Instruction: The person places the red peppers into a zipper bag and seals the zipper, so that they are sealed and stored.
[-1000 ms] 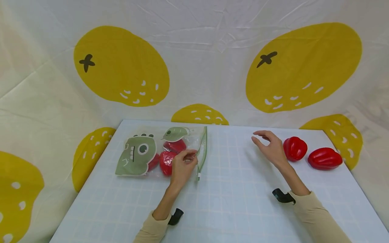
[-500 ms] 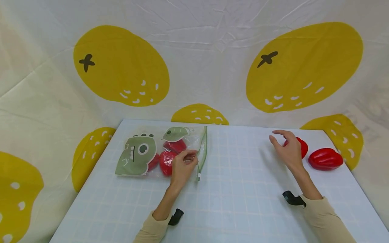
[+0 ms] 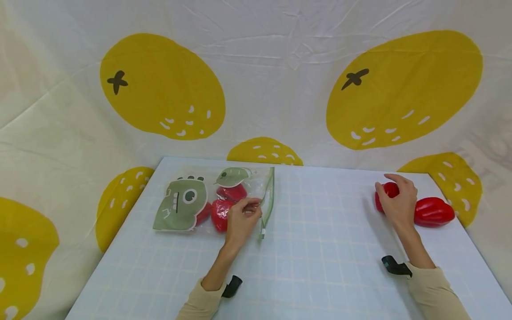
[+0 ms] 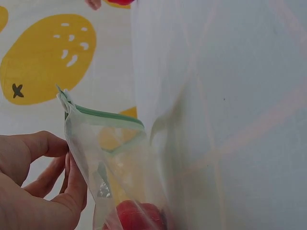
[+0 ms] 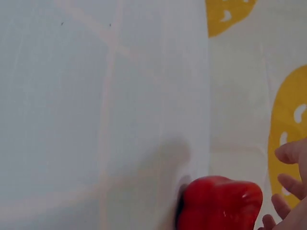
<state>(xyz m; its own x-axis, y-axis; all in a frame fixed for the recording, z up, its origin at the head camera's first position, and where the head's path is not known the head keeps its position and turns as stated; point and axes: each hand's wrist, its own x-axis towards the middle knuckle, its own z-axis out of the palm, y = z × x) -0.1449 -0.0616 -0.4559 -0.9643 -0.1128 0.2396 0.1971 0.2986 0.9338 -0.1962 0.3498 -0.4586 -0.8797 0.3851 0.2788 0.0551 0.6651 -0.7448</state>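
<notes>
My left hand (image 3: 242, 222) pinches the upper layer of a clear zip bag (image 3: 256, 178) near its green-edged mouth. In the left wrist view, thumb and fingers (image 4: 43, 187) hold the lifted edge, and the bag's mouth gapes. Red bell peppers (image 3: 220, 215) lie inside, behind a green dinosaur print. On the right, my right hand (image 3: 400, 202) hovers over a loose red bell pepper (image 3: 391, 189), its thumb and fingers spread and overlapping it in the head view. The right wrist view shows a pepper (image 5: 218, 203) apart from the fingers (image 5: 289, 152).
Just right of my right hand lies another red bell pepper (image 3: 435, 212), near the table's right edge. The table (image 3: 312, 266) has a pale checked cover. A cloth (image 3: 276, 89) printed with yellow fruit hangs behind and at both sides.
My right hand has moved right, from left of the loose peppers to over the nearer one. My left hand keeps its pinch on the bag, which has stayed in place.
</notes>
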